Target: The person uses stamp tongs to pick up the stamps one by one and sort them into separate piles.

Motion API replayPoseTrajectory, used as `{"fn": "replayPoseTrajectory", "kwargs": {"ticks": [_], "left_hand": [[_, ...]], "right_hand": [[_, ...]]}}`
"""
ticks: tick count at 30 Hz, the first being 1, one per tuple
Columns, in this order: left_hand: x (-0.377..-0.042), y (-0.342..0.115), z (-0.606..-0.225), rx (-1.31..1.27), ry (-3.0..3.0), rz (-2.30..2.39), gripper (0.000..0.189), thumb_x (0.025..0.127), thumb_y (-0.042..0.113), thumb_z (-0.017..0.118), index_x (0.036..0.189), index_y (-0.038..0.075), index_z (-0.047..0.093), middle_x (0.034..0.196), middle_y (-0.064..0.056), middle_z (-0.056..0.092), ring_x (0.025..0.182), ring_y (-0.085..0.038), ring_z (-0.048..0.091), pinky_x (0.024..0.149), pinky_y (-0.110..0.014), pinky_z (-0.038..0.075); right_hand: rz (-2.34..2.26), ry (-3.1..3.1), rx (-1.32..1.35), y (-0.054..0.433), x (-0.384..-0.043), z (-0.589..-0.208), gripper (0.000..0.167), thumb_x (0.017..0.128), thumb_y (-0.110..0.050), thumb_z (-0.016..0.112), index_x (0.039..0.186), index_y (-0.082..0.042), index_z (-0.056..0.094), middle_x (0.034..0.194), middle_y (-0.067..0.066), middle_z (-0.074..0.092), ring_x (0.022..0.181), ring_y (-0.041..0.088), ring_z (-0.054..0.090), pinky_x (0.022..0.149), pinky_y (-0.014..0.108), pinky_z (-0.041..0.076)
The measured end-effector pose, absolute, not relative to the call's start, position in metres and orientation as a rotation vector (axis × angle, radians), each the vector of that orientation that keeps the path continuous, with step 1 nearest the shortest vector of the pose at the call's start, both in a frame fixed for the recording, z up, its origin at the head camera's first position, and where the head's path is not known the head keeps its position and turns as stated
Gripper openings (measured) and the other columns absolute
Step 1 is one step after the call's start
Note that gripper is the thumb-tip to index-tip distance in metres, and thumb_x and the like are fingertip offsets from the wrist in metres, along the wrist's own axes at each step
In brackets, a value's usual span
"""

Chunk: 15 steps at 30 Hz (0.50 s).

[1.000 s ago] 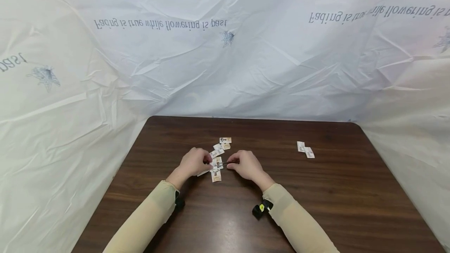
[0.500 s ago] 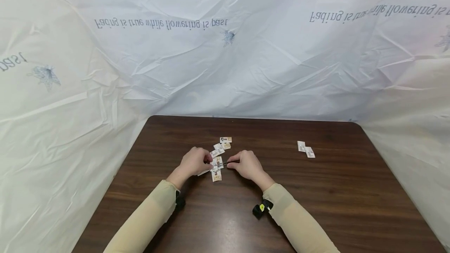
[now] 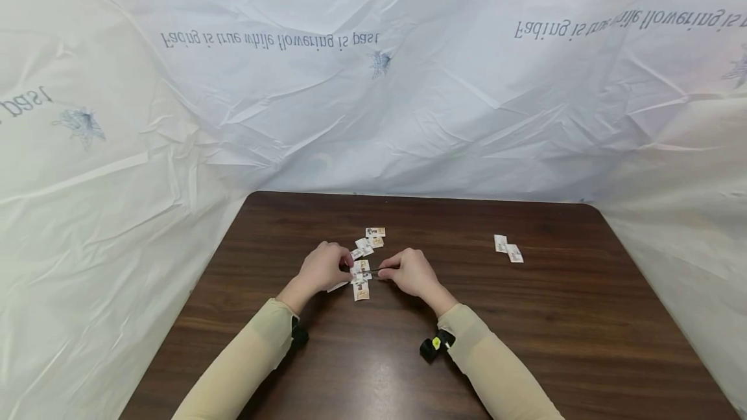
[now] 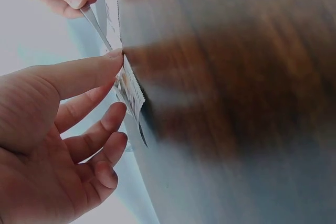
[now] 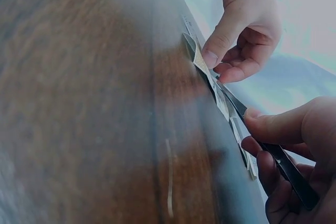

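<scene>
My left hand (image 3: 322,269) pinches the edge of a postage stamp (image 4: 131,85) with thumb and index finger, its other fingers loosely bent. My right hand (image 3: 411,273) grips dark tweezers (image 5: 286,169), whose tips reach in beside the left fingertips. Around the tips lies a cluster of overlapping stamps with perforated edges; one stamp (image 3: 361,290) points toward the table's front. In the right wrist view the stamp strip (image 5: 223,104) is seen edge-on, partly raised off the table. The left fingers hide part of the cluster, and the exact contact of the tweezer tips is unclear.
Behind the cluster, more stamps (image 3: 375,233) trail toward the back of the brown wooden table (image 3: 572,316). Two touching stamps (image 3: 514,253) lie farther right. A white printed sheet (image 3: 408,115) hangs behind the table and at both sides.
Both hands stay almost in place. The stamps between them have shifted very slightly to the right in the head view, along with a small camera movement.
</scene>
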<state>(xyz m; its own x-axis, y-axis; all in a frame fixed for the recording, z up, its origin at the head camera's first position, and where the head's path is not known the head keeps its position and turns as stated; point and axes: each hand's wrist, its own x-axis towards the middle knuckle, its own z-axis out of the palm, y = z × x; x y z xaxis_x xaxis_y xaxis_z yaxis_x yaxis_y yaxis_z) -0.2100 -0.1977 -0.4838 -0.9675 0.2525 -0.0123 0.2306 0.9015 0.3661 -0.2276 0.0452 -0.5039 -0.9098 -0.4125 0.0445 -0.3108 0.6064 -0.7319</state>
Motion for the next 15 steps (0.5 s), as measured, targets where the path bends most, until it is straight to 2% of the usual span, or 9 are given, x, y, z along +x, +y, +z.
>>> {"fn": "replayPoseTrajectory", "kwargs": {"ticks": [9, 15], "left_hand": [[-0.208, -0.196, -0.478, 0.357, 2.998, 0.591, 0.020, 0.083, 0.024, 0.095, 0.090, 0.021, 0.076, 0.087, 0.004, 0.062, 0.089, -0.020, 0.054, 0.075, -0.040, 0.050], [-0.208, -0.196, -0.472, 0.330, 3.004, 0.678, 0.021, 0.083, 0.024, 0.094, 0.090, 0.020, 0.076, 0.089, -0.005, 0.065, 0.085, -0.021, 0.051, 0.069, -0.039, 0.046]], "right_hand": [[-1.212, 2.679, -0.591, 0.047, -0.227, -0.501, 0.004, 0.094, -0.021, 0.085, 0.096, -0.019, 0.088, 0.095, -0.004, 0.081, 0.099, 0.020, 0.075, 0.086, 0.044, 0.059], [-1.254, 2.637, -0.528, 0.048, -0.227, -0.500, 0.004, 0.094, -0.022, 0.085, 0.093, -0.019, 0.088, 0.093, -0.006, 0.080, 0.095, 0.016, 0.074, 0.086, 0.042, 0.059]]}}
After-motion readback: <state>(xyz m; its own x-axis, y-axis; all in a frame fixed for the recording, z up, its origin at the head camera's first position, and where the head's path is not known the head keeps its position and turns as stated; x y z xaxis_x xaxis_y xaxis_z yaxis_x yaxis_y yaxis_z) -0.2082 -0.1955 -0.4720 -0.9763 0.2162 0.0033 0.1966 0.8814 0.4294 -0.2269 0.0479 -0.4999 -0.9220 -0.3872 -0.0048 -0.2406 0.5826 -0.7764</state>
